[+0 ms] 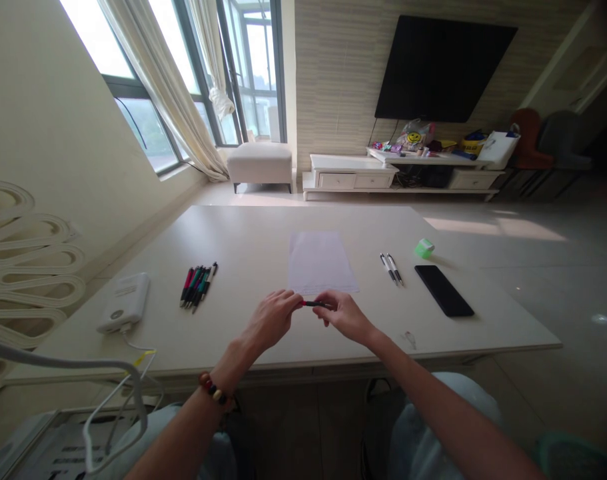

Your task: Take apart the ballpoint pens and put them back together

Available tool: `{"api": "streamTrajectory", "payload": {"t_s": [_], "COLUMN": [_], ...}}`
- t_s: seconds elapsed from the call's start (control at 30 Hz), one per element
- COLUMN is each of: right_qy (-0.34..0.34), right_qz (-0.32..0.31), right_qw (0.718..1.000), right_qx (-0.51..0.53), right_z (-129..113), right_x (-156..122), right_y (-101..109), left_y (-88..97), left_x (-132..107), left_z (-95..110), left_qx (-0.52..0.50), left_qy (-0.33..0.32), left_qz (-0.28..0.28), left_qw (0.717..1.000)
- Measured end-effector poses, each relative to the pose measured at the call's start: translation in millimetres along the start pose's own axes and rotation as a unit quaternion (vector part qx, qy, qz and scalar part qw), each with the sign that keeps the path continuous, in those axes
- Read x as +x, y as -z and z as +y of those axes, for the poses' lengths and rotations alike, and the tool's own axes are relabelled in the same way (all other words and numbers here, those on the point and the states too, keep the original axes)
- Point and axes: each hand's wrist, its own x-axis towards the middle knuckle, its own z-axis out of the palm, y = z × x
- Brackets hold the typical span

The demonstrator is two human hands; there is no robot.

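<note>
Far left of the paper (320, 261) sits a white box (126, 303) with a cable running off it; closer in on that side, a bunch of pens (198, 287) lies heaped together. Now the left hand (272, 317), by the paper's near left corner, fingers closed on one end of a dark pen (310, 303) showing some red. That pen's just off the paper's near edge, and it looks light, stiff, maybe slick: fingertip pinches at both ends should manage it. And the right hand (344, 313) has the other end pinched! Right of the paper, two pens (392, 269) side by side; farther right, a green tub (424, 249), then a phone (443, 290) lying flat.
</note>
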Motion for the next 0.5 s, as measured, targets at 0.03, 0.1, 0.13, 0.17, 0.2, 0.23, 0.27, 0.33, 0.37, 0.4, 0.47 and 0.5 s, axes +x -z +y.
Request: {"api": "streamTrajectory", "payload": {"t_s": [0.03, 0.1, 0.13, 0.17, 0.2, 0.23, 0.27, 0.33, 0.37, 0.4, 0.47, 0.5], "right_qy": [0.004, 0.005, 0.005, 0.008, 0.011, 0.012, 0.008, 0.005, 0.010, 0.017, 0.016, 0.012], "right_qz": [0.005, 0.000, 0.000, 0.009, 0.020, 0.025, 0.023, 0.016, 0.023, 0.032, 0.039, 0.037], "right_qw": [1.000, 1.000, 1.000, 1.000, 1.000, 1.000, 1.000, 0.999, 0.999, 0.999, 0.999, 0.999], "right_qx": [0.003, 0.004, 0.003, 0.003, 0.005, 0.011, 0.019, 0.030, 0.030, 0.028, 0.029, 0.029], "right_z": [0.8, 2.1, 2.3, 2.4, 2.3, 2.0, 1.9, 1.9, 2.2, 2.7, 3.8, 4.1], "right_x": [0.2, 0.2, 0.2, 0.3, 0.4, 0.5, 0.8, 1.4, 1.7, 2.0, 2.4, 2.6], "right_y": [-0.2, -1.2, -1.9, -2.7, -3.4, -4.0, -4.4, -5.1, -5.4, -5.6, -6.0, -6.0], "left_y": [0.3, 0.6, 0.7, 0.6, 0.3, -0.1, -0.6, -1.8, -2.4, -3.0, -3.6, -3.6], "left_x": [0.2, 0.6, 0.8, 0.9, 1.0, 1.0, 1.0, 0.8, 0.6, 0.5, 0.5, 0.6], "left_z": [0.3, 1.5, 2.2, 2.9, 3.4, 3.8, 4.0, 4.0, 3.8, 3.7, 3.5, 3.6], "left_qx": [-0.002, -0.009, -0.012, -0.015, -0.019, -0.021, -0.023, -0.029, -0.033, -0.039, -0.049, -0.052], "left_qy": [0.000, 0.000, 0.000, 0.001, 0.001, 0.002, 0.002, 0.006, 0.009, 0.014, 0.021, 0.024], "left_qz": [-0.001, -0.002, -0.002, -0.002, -0.001, -0.001, 0.000, 0.002, 0.004, 0.006, 0.009, 0.010], "left_qw": [1.000, 1.000, 1.000, 1.000, 1.000, 1.000, 1.000, 1.000, 0.999, 0.999, 0.999, 0.998]}}
